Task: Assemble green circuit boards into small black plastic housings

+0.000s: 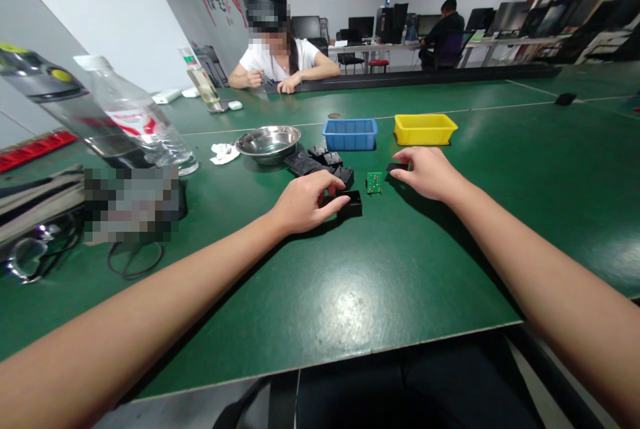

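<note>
My left hand (313, 202) has its thumb and fingers around one end of an open black box (354, 204) on the green table. A flat black piece (397, 167) is pinched between the thumb and fingers of my right hand (425, 172). Between the two hands a small green circuit board (375, 183) rests on the table. Several black cases (320, 161) lie in a pile just behind my left hand.
Behind the hands are a steel bowl (269, 142), a blue bin (350, 134) and a yellow bin (425, 129). Bottles (140, 119), glasses (30, 259) and a white tissue (225, 154) are at left. A person (280, 62) sits across the green table (320, 302).
</note>
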The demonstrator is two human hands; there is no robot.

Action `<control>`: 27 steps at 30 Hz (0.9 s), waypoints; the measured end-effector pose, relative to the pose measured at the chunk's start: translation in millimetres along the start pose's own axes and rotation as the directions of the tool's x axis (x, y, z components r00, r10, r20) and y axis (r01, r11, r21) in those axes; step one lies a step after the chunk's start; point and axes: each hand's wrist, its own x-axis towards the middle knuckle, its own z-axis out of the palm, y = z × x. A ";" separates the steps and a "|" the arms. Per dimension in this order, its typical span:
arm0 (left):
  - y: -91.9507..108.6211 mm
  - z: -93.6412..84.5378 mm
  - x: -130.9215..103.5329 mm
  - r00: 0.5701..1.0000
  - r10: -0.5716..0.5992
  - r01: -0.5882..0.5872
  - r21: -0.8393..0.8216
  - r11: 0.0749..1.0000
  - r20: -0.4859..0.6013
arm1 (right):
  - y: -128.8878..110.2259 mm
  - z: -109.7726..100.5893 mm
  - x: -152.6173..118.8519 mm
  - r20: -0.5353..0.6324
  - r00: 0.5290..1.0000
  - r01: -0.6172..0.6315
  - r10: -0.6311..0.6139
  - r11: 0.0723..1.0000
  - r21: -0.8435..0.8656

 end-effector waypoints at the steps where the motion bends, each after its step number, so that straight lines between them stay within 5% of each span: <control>1: -0.4 -0.3 0.1 0.999 -0.003 0.003 0.012 1.000 0.033 | 1.1 1.3 -0.2 0.036 0.999 0.008 -0.008 1.000 -0.021; 11: -0.1 -0.1 1.8 0.967 -0.024 0.003 0.084 0.996 0.252 | -3.0 -0.7 -0.2 0.211 0.977 0.030 -0.007 0.994 -0.105; 18: 2.1 0.0 2.1 0.966 -0.056 0.046 0.045 0.998 0.254 | -11.8 -0.2 -1.4 0.124 0.992 0.011 -0.003 0.998 -0.061; 23: 5.2 -1.7 2.7 0.964 -0.090 0.092 0.003 0.996 0.250 | -18.9 0.9 -3.7 0.002 1.000 0.027 -0.027 0.991 0.128; 27: 5.8 -1.4 2.8 0.967 -0.098 0.108 -0.030 0.994 0.234 | -24.1 4.2 -5.9 0.038 0.992 0.107 -0.119 0.967 0.231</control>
